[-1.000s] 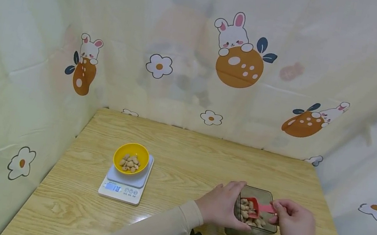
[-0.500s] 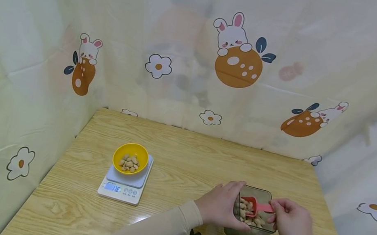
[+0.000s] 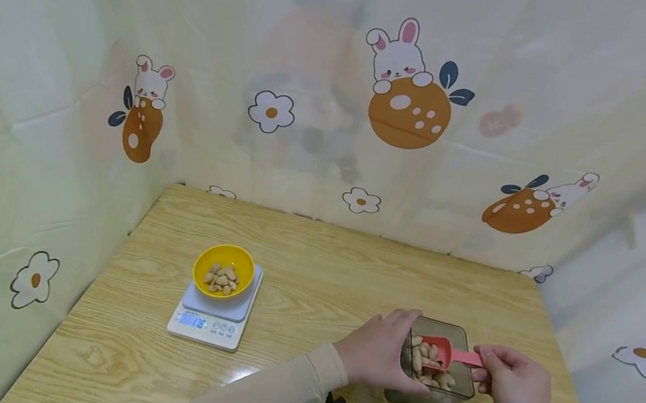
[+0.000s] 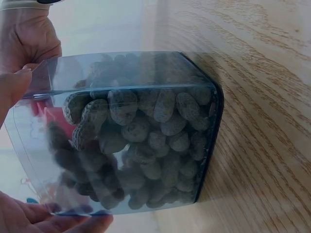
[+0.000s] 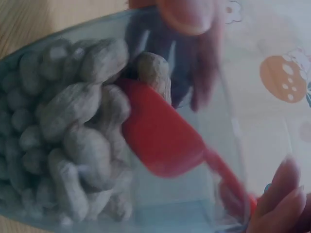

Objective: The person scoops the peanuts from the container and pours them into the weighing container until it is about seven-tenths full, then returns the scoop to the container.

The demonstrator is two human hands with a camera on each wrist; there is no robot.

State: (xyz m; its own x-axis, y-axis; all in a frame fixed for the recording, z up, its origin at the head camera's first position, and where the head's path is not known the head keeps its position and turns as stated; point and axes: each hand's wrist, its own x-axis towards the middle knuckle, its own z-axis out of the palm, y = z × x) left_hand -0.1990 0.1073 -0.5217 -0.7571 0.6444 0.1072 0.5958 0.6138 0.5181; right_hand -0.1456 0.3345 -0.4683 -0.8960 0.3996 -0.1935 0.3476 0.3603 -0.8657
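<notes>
My left hand [image 3: 377, 353] grips a clear, grey-tinted square container [image 3: 424, 400] at the table's right side, thumb and fingers spread across its sides near the rim. Many unshelled peanuts [image 4: 141, 126] show through its wall in the left wrist view. My right hand [image 3: 521, 399] pinches the handle of a red scoop [image 3: 468, 358] at the container's right rim. The scoop's bowl [image 5: 165, 136] is inside, tilted against the peanuts in the right wrist view. Some peanuts appear in or at its mouth; how many it carries I cannot tell.
A white digital scale [image 3: 205, 331] stands to the left, its display reading about 178, decimal point unclear. On it sits a yellow bowl [image 3: 227, 253] with several peanuts. Printed curtains [image 3: 305, 156] enclose the wooden table [image 3: 319, 265].
My right hand has shifted slightly right with the scoop, and the scoop's bowl now sits higher and more visible among the peanuts. My left hand and the container stay put.
</notes>
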